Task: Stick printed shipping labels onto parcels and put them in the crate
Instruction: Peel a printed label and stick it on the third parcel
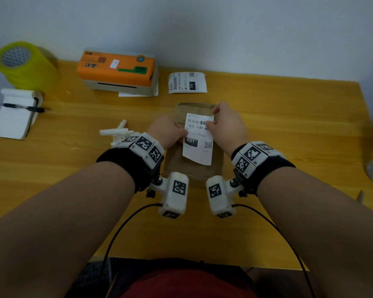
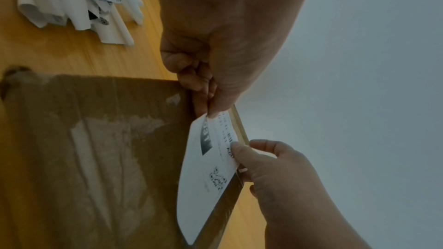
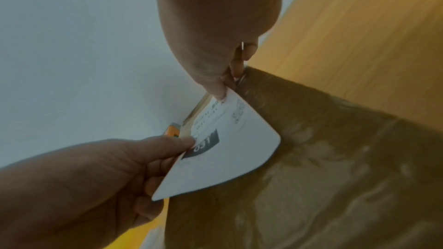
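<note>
Head view: both hands hold a label [image 1: 198, 138] above a brown parcel [image 1: 193, 168] lying mid-table [image 1: 289, 130]. The left hand [image 1: 170, 132] pinches its left edge, the right hand [image 1: 226, 123] its far right corner. A printer [image 1: 116, 69] and a second label [image 1: 187, 82] lie farther off.

Left wrist view: thumb and fingers [image 2: 191, 80] pinch the label's edge; paper scraps [image 2: 72, 5] lie beside the parcel.

Right wrist view: the thumb [image 3: 210, 80] and fingers pinch the corner; the near end curls free of the parcel.

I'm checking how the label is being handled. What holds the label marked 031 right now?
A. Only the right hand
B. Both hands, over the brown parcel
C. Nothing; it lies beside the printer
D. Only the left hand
B: the left hand and right hand each pinch the label above the brown parcel.
</note>
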